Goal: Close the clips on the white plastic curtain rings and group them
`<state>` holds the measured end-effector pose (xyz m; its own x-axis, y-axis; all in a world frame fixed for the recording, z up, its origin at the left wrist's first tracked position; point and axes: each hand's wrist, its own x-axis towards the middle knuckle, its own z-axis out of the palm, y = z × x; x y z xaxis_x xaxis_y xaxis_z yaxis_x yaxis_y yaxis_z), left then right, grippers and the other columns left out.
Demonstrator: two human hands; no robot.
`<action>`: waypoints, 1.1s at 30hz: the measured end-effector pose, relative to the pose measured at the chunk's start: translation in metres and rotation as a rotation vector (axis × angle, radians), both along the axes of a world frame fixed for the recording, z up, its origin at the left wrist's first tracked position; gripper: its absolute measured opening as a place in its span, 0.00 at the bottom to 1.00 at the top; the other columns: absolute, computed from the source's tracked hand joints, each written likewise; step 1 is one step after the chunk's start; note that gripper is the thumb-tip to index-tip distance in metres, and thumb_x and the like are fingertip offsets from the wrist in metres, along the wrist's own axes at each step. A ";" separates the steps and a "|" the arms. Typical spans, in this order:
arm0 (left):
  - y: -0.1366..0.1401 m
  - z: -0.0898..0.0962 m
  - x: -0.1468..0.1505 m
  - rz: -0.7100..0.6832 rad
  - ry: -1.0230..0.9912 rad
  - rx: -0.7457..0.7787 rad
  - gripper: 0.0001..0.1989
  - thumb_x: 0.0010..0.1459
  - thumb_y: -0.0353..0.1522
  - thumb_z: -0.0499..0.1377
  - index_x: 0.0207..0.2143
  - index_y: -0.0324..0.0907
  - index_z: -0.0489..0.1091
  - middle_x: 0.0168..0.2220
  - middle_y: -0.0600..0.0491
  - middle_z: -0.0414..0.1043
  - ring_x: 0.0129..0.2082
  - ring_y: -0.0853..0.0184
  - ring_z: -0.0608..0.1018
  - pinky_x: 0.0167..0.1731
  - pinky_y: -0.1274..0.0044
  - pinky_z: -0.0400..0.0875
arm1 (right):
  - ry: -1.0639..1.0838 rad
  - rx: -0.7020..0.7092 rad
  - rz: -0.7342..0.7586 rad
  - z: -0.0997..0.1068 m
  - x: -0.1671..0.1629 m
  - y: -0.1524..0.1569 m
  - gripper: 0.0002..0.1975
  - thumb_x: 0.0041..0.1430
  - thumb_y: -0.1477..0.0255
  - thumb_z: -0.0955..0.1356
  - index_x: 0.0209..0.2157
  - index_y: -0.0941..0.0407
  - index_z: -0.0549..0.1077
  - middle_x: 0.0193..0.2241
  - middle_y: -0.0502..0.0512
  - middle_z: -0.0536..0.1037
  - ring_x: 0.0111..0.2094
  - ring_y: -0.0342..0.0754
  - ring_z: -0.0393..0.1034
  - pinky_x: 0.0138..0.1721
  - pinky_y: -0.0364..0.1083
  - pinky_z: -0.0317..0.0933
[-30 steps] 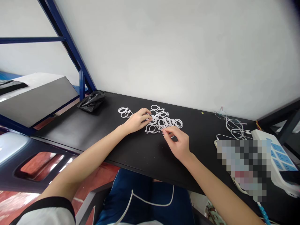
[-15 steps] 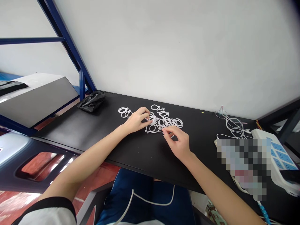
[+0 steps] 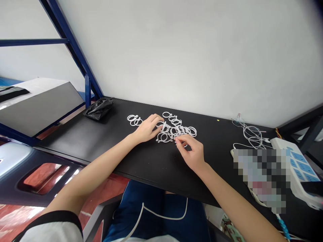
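Observation:
A loose heap of white curtain rings (image 3: 174, 131), each with a small knob or eyelet, lies in the middle of the black table (image 3: 106, 141). At the heap's left side, my left hand (image 3: 148, 128) has its thumb and fingers closed around a white ring (image 3: 164, 126). My right hand (image 3: 191, 151) is at the heap's near edge, thumb and forefinger pinched together. Part of a white ring (image 3: 185, 145) shows behind its fingers; the pinched part is mostly hidden. A few more rings (image 3: 134, 120) lie apart, left of my left hand.
A crumpled black plastic bag (image 3: 99, 109) sits at the table's far left. On the right are tangled white earphones (image 3: 253, 137), a blurred-out object (image 3: 262, 178) and a white power strip (image 3: 300, 168). The wall (image 3: 191, 60) rises behind the table.
My left fingers have lifted and shifted slightly, with the ring between them now turned more upright. The right hand stays almost in place, still pinched.

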<state>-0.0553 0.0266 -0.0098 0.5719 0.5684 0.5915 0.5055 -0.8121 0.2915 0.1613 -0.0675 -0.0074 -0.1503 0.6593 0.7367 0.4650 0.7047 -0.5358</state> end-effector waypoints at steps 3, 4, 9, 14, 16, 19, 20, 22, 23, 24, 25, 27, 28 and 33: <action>0.002 -0.001 -0.001 -0.025 0.024 0.016 0.13 0.69 0.32 0.48 0.52 0.40 0.66 0.48 0.44 0.69 0.48 0.61 0.70 0.49 0.68 0.70 | -0.001 0.005 -0.004 0.000 0.000 0.000 0.06 0.62 0.79 0.66 0.34 0.54 0.74 0.29 0.52 0.78 0.27 0.43 0.70 0.26 0.43 0.66; 0.002 -0.002 -0.002 -0.037 0.035 0.023 0.14 0.69 0.31 0.48 0.53 0.40 0.67 0.48 0.44 0.68 0.50 0.61 0.70 0.50 0.67 0.70 | -0.002 0.005 -0.005 0.000 0.000 0.000 0.07 0.62 0.79 0.66 0.34 0.54 0.74 0.29 0.52 0.78 0.27 0.43 0.70 0.26 0.43 0.66; 0.004 -0.004 -0.001 -0.052 0.055 0.042 0.17 0.69 0.30 0.46 0.57 0.41 0.65 0.49 0.43 0.68 0.52 0.59 0.68 0.50 0.65 0.71 | -0.009 0.012 -0.013 0.001 0.000 0.001 0.07 0.61 0.79 0.66 0.34 0.55 0.74 0.29 0.52 0.78 0.27 0.42 0.70 0.26 0.43 0.66; 0.004 -0.005 -0.001 -0.006 0.034 0.042 0.17 0.69 0.33 0.49 0.57 0.38 0.63 0.51 0.41 0.68 0.52 0.59 0.70 0.51 0.65 0.72 | -0.001 -0.005 -0.004 0.000 0.000 0.001 0.06 0.62 0.78 0.66 0.35 0.54 0.75 0.29 0.52 0.78 0.28 0.43 0.71 0.26 0.43 0.67; 0.004 -0.006 -0.002 -0.004 0.028 0.040 0.17 0.68 0.34 0.50 0.57 0.38 0.63 0.52 0.42 0.68 0.52 0.59 0.71 0.51 0.66 0.72 | 0.003 -0.011 -0.001 -0.001 0.000 0.000 0.06 0.62 0.78 0.66 0.35 0.54 0.75 0.29 0.52 0.78 0.28 0.43 0.71 0.26 0.43 0.67; 0.005 -0.007 -0.001 -0.018 0.011 0.038 0.17 0.68 0.34 0.51 0.57 0.39 0.63 0.51 0.42 0.67 0.50 0.60 0.72 0.48 0.67 0.74 | 0.007 -0.011 0.003 -0.001 0.000 0.000 0.07 0.62 0.79 0.66 0.35 0.54 0.75 0.29 0.52 0.78 0.28 0.43 0.71 0.26 0.43 0.67; 0.005 -0.007 -0.001 -0.022 0.003 0.035 0.17 0.68 0.34 0.52 0.57 0.39 0.63 0.51 0.42 0.67 0.50 0.61 0.73 0.47 0.68 0.75 | 0.006 -0.011 0.003 -0.001 0.000 0.000 0.07 0.61 0.79 0.66 0.35 0.55 0.75 0.29 0.52 0.78 0.28 0.43 0.71 0.26 0.43 0.67; 0.004 -0.007 0.000 -0.021 -0.010 0.029 0.17 0.68 0.34 0.52 0.57 0.40 0.63 0.50 0.42 0.67 0.47 0.62 0.74 0.44 0.70 0.76 | 0.007 -0.011 0.003 -0.001 0.000 0.000 0.07 0.61 0.79 0.66 0.35 0.55 0.75 0.29 0.52 0.78 0.28 0.43 0.71 0.26 0.43 0.67; 0.004 -0.007 0.000 -0.019 -0.017 0.024 0.17 0.67 0.34 0.53 0.57 0.40 0.63 0.50 0.42 0.67 0.47 0.62 0.74 0.43 0.70 0.76 | 0.007 -0.012 0.004 -0.001 0.000 0.000 0.07 0.61 0.79 0.66 0.35 0.55 0.75 0.29 0.52 0.78 0.28 0.43 0.71 0.26 0.43 0.66; 0.004 -0.007 0.000 -0.018 -0.024 0.019 0.18 0.67 0.35 0.53 0.57 0.40 0.62 0.51 0.42 0.66 0.46 0.63 0.74 0.43 0.70 0.76 | 0.006 -0.015 0.006 -0.001 0.000 0.000 0.07 0.61 0.79 0.66 0.35 0.55 0.75 0.29 0.52 0.78 0.28 0.43 0.71 0.26 0.43 0.66; 0.004 -0.007 0.000 -0.019 -0.032 0.015 0.19 0.67 0.35 0.53 0.58 0.41 0.62 0.52 0.42 0.66 0.47 0.63 0.74 0.43 0.70 0.76 | 0.006 -0.017 0.007 -0.001 0.000 0.000 0.07 0.61 0.79 0.67 0.34 0.55 0.75 0.29 0.52 0.78 0.28 0.43 0.71 0.26 0.43 0.66; 0.004 -0.007 0.000 -0.032 -0.046 0.009 0.20 0.66 0.34 0.54 0.59 0.42 0.60 0.55 0.42 0.66 0.51 0.61 0.74 0.46 0.69 0.76 | 0.008 -0.019 0.009 0.000 0.000 0.000 0.07 0.61 0.80 0.67 0.35 0.55 0.75 0.29 0.52 0.78 0.28 0.43 0.71 0.26 0.43 0.66; 0.005 -0.007 -0.001 -0.040 -0.050 0.010 0.21 0.66 0.34 0.54 0.60 0.42 0.59 0.56 0.42 0.66 0.53 0.61 0.73 0.48 0.68 0.76 | 0.008 -0.018 0.011 0.000 0.000 0.000 0.07 0.61 0.80 0.67 0.35 0.55 0.75 0.29 0.52 0.78 0.28 0.43 0.71 0.26 0.43 0.66; 0.007 -0.010 -0.002 -0.056 -0.031 0.057 0.22 0.66 0.32 0.55 0.62 0.43 0.58 0.56 0.43 0.68 0.54 0.60 0.71 0.50 0.66 0.74 | 0.009 -0.027 0.015 0.000 0.000 0.000 0.07 0.61 0.80 0.67 0.35 0.55 0.75 0.30 0.53 0.78 0.28 0.43 0.71 0.27 0.43 0.67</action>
<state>-0.0572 0.0334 -0.0193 0.5833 0.5006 0.6397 0.4500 -0.8548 0.2586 0.1611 -0.0673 -0.0073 -0.1531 0.6767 0.7201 0.4497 0.6966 -0.5590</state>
